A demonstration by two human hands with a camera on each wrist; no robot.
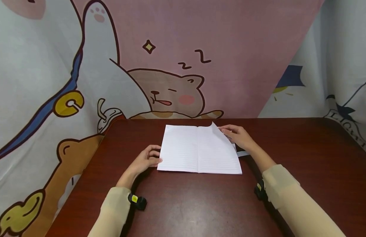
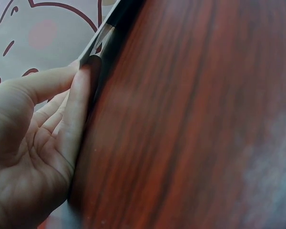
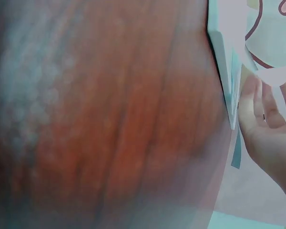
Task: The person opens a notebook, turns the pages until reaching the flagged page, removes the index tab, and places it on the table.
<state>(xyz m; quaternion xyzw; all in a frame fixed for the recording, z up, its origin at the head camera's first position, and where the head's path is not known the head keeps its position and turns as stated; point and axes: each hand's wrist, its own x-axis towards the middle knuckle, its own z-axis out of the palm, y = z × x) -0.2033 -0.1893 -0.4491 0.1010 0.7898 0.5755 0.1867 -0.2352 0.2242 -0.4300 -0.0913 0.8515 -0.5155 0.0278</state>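
Observation:
An open notebook [image 1: 180, 148] with white lined pages lies on the dark red-brown table. My left hand [image 1: 143, 161] grips its left edge, the thumb on top and fingers underneath; in the left wrist view the thumb and index finger pinch the cover's edge [image 2: 88, 51]. At the upper right corner, my right hand [image 1: 239, 135] holds the right-hand page [image 1: 216, 148], whose top corner curls up off the pages below. In the right wrist view the curled fingers [image 3: 271, 107] meet the white sheet, which partly hides the fingertips.
A pale blue-grey strap [image 1: 243, 153] sticks out from the notebook's right side, under my right wrist. The glossy wooden table [image 1: 185, 204] ends just behind the notebook, against a cartoon-printed cloth [image 1: 230, 65]. Small black cameras [image 1: 137, 201] sit on both wrists.

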